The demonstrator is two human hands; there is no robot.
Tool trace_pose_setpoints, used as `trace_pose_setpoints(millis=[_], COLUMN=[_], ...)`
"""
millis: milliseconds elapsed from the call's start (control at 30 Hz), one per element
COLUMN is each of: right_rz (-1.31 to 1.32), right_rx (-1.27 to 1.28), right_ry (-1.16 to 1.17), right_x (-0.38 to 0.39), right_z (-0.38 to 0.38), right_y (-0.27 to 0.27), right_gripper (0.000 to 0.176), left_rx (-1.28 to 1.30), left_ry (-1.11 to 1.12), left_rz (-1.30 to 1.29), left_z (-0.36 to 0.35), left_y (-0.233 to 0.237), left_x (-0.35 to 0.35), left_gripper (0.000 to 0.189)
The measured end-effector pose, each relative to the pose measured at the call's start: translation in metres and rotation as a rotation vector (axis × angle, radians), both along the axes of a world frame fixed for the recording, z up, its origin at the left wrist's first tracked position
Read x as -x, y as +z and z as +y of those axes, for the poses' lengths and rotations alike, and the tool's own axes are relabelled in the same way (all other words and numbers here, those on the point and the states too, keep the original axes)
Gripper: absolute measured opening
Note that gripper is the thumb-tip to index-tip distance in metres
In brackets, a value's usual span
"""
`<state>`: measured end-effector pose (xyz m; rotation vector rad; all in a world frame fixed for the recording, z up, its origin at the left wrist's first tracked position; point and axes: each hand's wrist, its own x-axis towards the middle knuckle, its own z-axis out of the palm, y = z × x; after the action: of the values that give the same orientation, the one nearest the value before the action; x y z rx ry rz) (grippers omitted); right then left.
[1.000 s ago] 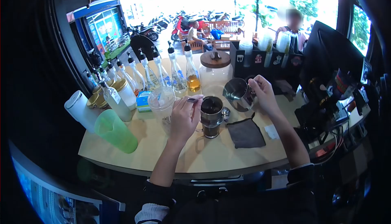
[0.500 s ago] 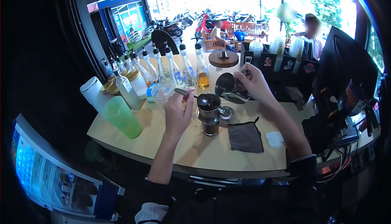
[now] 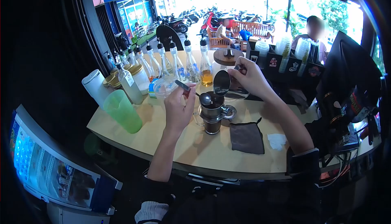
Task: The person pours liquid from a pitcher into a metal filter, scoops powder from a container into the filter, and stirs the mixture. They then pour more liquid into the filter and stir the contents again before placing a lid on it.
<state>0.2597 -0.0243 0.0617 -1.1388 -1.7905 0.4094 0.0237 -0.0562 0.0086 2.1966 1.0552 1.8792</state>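
Observation:
My left hand is closed on the handle of a spoon, whose bowl sits over the mouth of a metal coffee drip filter. Dark contents show inside the filter, which rests on a glass mug standing on the counter. In my right hand is a metal pitcher, tipped with its mouth toward the filter, just above the rim and the spoon. Whether liquid is flowing from it, I cannot make out. A round metal piece lies right beside the filter.
Brown cloth and white tissue lie on the counter. To the left stand a green pitcher, a clear plastic container and several pump bottles. Behind are a wooden-lidded jar and a cup rack.
My right hand has brought the pitcher's mouth closer to the filter and tipped it further. The spoon stays over the filter, its bowl turned slightly. The whole view has shifted a little.

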Motion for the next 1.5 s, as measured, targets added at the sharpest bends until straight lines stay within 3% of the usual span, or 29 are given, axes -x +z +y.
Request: trace_pose_setpoints(millis=[500, 567, 1500], right_rz=[-0.120, -0.101, -0.146], right_rx=[-0.011, -0.117, -0.015], right_ry=[-0.031, -0.028, -0.039], right_x=[0.006, 0.007, 0.017], right_z=[-0.009, -0.006, -0.016], right_y=[0.010, 0.006, 0.014], right_gripper=[0.032, 0.028, 0.030], left_rx=[0.023, 0.021, 0.051], left_ry=[-0.046, -0.049, -0.058], left_rz=[0.008, 0.011, -0.006], left_z=[0.010, 0.010, 0.011], left_y=[0.001, 0.001, -0.001], left_x=[-0.008, -0.009, -0.001], left_gripper=[0.015, 0.015, 0.015])
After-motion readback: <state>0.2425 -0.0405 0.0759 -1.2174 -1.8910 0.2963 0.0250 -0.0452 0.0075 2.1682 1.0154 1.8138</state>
